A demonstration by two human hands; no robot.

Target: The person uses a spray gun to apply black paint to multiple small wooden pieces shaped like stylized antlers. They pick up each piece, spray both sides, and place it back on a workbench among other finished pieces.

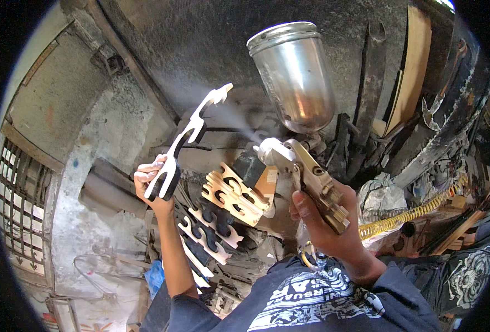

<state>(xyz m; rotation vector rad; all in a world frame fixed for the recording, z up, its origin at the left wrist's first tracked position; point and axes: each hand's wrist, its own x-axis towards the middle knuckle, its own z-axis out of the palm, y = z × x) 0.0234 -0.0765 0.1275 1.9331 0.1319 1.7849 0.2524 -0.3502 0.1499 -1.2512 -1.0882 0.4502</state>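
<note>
My left hand (147, 176) is closed round the lower end of a long cut-out piece with curved hooks (171, 157), holding it up at a slant. Its edge is white and its side black. In my right hand (333, 221) is a spray gun (311, 171), gripped by the handle, with a large metal cup (297, 80) on top. A pale mist (236, 120) runs from the nozzle toward the upper part of the piece. Below and between my hands lies a stack of bare wooden hooked pieces (228, 193). Several hooked pieces with dark sides (203, 239) lie beside it.
A yellow coiled hose (408, 221) stretches to the right from near the gun. Behind it sits a pale plastic bag (382, 196). Boards (414, 66) lean against the dark wall at the upper right. A barred window (21, 199) is on the left.
</note>
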